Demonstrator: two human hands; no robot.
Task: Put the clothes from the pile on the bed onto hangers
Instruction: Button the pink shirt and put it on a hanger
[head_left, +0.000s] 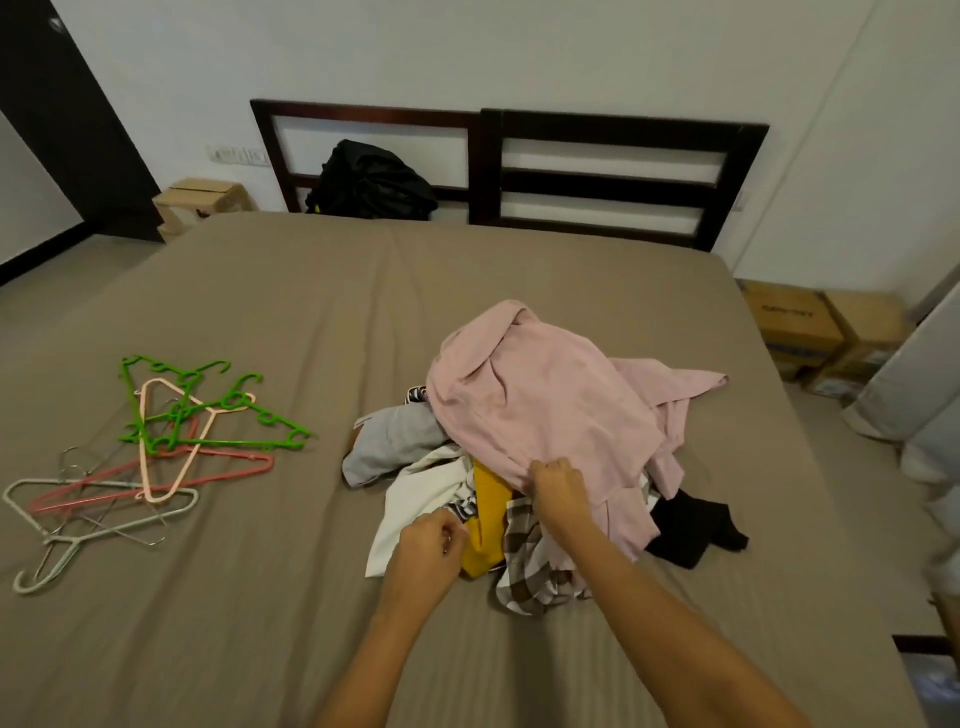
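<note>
Pink garment (545, 405) is seen on top of the clothes pile (524, 566), centre-right of the frame, on the taupe bed sheet (260, 312). Its lower edge is gripped by the right hand (558, 491), fingers curled onto the cloth. The left hand (428, 540) is held at the edge of a white garment (415, 493); its fingers are curled, but whether cloth is pinched cannot be told. Plastic and wire hangers (179, 415) are scattered at frame left, well apart from the pile. A black backpack (371, 182) is propped against the headboard (613, 179).

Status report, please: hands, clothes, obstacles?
Right hand grips big pink cloth garment. Left hand curled by white cloth, grip unclear. Coloured plastic hangers lie apart; nothing blocks.
</note>
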